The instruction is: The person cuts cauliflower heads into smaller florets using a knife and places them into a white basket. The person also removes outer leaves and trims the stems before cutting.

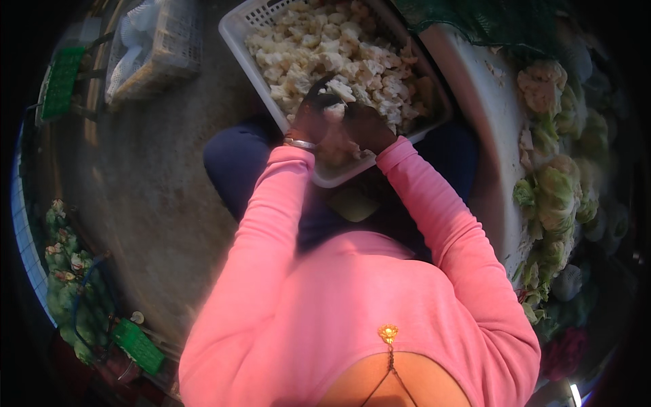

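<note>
Both hands are over a white plastic crate (253,69) with slotted walls, heaped with cut cauliflower florets (325,43). My left hand (311,116), with a silver bangle at the wrist, curls around a pale cauliflower piece (335,112). Another white floret (342,90) shows right by its fingertips. Close beside it, at the same piece, is my right hand (367,124). Its fingers lie in deep shadow, so its grip and anything inside it are hidden. The crate's near end rests between my bent knees.
Along a pale ledge (491,127) at the right lie whole cauliflowers and leafy heads (557,193). Dark green netting (473,23) hangs at the upper right. Another plastic crate (157,56) stands at the upper left. Green produce in a net sack (76,295) and a green panel (137,346) are lower left.
</note>
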`<state>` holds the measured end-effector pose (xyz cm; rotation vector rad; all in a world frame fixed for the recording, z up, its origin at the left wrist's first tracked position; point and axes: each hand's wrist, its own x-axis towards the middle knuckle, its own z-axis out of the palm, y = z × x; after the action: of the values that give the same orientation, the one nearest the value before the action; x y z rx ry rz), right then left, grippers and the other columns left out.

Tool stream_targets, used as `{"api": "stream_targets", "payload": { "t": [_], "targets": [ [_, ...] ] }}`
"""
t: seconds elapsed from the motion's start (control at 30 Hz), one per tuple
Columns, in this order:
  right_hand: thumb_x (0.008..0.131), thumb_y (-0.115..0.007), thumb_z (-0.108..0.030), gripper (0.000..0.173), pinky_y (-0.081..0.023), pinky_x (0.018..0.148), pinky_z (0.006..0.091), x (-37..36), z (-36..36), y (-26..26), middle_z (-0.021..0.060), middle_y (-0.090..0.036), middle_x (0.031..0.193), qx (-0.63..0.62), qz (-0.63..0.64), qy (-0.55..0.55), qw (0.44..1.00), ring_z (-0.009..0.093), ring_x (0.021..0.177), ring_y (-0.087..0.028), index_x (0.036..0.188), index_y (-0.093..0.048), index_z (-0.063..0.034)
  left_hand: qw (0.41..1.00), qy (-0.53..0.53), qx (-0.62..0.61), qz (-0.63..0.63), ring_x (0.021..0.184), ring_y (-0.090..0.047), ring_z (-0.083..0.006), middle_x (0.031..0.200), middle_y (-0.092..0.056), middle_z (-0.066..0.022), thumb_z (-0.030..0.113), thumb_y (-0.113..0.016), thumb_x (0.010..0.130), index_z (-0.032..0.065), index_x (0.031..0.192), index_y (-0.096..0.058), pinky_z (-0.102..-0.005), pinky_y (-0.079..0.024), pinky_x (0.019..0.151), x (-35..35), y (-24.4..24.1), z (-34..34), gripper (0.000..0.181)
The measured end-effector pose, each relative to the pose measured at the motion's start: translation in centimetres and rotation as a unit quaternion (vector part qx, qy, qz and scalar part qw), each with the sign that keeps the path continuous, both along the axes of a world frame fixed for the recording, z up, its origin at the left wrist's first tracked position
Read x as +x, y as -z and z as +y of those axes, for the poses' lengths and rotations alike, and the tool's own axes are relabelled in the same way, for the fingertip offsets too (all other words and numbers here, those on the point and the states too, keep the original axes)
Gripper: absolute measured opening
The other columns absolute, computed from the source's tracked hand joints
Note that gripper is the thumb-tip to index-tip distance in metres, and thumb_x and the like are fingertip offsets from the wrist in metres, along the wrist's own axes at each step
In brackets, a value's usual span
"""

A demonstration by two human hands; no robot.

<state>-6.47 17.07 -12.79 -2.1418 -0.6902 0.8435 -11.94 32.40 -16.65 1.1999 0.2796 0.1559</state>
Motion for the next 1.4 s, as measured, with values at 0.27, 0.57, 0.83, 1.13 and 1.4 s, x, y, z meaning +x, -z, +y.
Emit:
{"api": "stream_targets", "payload": {
  "t": [0.27, 0.57, 0.83, 1.13, 1.4],
  "targets": [
    [0.085, -0.053, -0.027, 0.037, -0.05, 0.061, 0.0377, 2.2, -3.7, -3.1, 0.0177, -0.065, 0.08, 0.02, 0.094, 0.094, 0.991, 0.023, 0.067, -0.063, 0.108, -0.061, 0.0019, 0.931, -0.007, 0.363, -0.035, 0.115, -0.055, -0.0264, 0.127, -0.055, -0.0144, 0.009, -0.07, 0.078, 0.0033, 0.109, -0.064, -0.0345, -0.045, 0.098, 0.0, 0.6, 0.1, 0.033],
    [0.083, -0.067, -0.024, 0.037, -0.046, 0.051, 0.0267, -2.1, -1.6, -6.0, 0.0034, -0.061, 0.078, 0.27, 0.337, 0.259, 0.864, 0.013, 0.059, -0.058, 0.11, -0.056, -0.0019, 0.886, 0.008, 0.443, -0.139, 0.11, -0.057, -0.0252, 0.121, -0.057, -0.0136, 0.01, -0.073, 0.073, 0.0004, 0.124, -0.051, -0.0343, -0.047, 0.094, 0.9, -3.3, -1.0, 0.056],
    [0.084, -0.058, -0.016, 0.026, -0.05, 0.058, 0.0441, -2.3, -1.5, -3.7, 0.0211, -0.061, 0.078, 0.097, -0.317, 0.097, 0.939, 0.034, 0.065, -0.063, 0.104, -0.054, -0.0006, 0.894, -0.057, 0.441, -0.044, 0.108, -0.058, -0.032, 0.115, -0.06, -0.0179, 0.009, -0.069, 0.079, 0.0015, 0.125, -0.05, -0.0378, -0.047, 0.093, -0.5, -3.4, -2.0, 0.051],
    [0.079, -0.054, -0.012, 0.015, -0.049, 0.054, 0.0421, -0.9, -1.8, -0.6, 0.0175, -0.062, 0.077, -0.01, -0.342, -0.239, 0.909, 0.032, 0.064, -0.062, 0.087, -0.06, -0.0014, 0.92, -0.058, 0.389, -0.003, 0.105, -0.059, -0.0284, 0.113, -0.061, -0.0169, 0.019, -0.058, 0.09, 0.0, 0.118, -0.058, -0.036, -0.048, 0.09, 0.1, -3.0, -2.9, 0.034],
    [0.079, -0.054, -0.013, 0.02, -0.05, 0.069, 0.0447, 1.7, -5.9, -4.0, 0.0205, -0.063, 0.079, -0.013, -0.158, -0.035, 0.987, 0.036, 0.077, -0.064, 0.094, -0.061, -0.0021, 0.923, 0.006, 0.373, 0.098, 0.1, -0.059, -0.0232, 0.112, -0.061, -0.0156, 0.026, -0.061, 0.091, -0.0063, 0.119, -0.055, -0.033, -0.048, 0.086, 1.2, -2.8, -0.3, 0.043]
  ]
}}
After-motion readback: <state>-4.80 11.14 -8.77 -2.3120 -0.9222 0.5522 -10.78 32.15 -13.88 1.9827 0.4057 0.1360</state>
